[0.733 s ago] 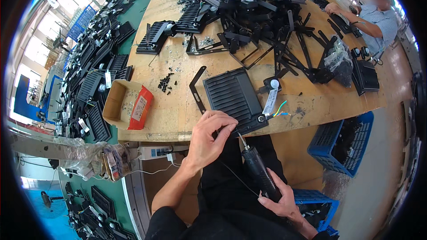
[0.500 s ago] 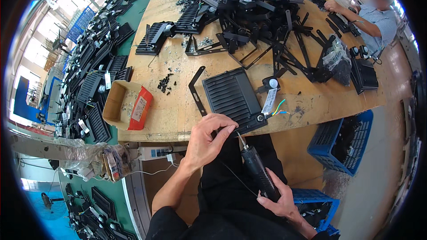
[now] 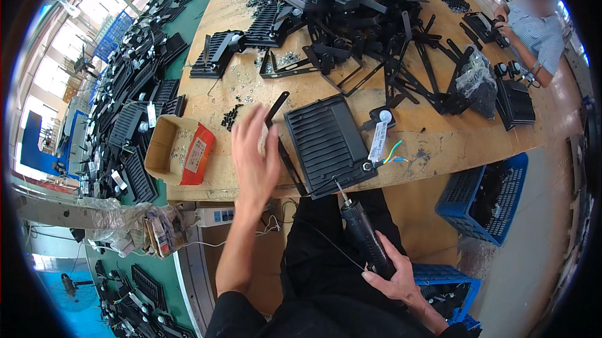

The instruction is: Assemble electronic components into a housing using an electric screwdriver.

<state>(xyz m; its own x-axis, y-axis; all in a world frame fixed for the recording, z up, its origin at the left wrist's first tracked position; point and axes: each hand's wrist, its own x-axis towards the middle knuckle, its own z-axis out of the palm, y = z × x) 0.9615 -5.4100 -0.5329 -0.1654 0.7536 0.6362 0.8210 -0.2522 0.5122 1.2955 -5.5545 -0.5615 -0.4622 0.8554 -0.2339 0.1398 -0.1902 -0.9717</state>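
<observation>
The right hand [image 3: 396, 279] had its grip closed around the driver [image 3: 364, 231], the bit [image 3: 342, 192] angled toward the near edge of the housing [image 3: 326, 140], flat on the worktop [image 3: 439, 165]; whether it touched was unclear. The left hand [image 3: 256, 165] had its grip loosely spread, nothing visible in it, beside the bracket [image 3: 291, 165], near the screws [image 3: 231, 115]. Good driving likely needed a square bit and a braced housing.

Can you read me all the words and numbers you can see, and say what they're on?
White tag by the black panel: print too small to read.
Pale label on the red-sided box: too blurred to read.
White tag among black parts at left: too small.
So there's nothing I can read out.
</observation>
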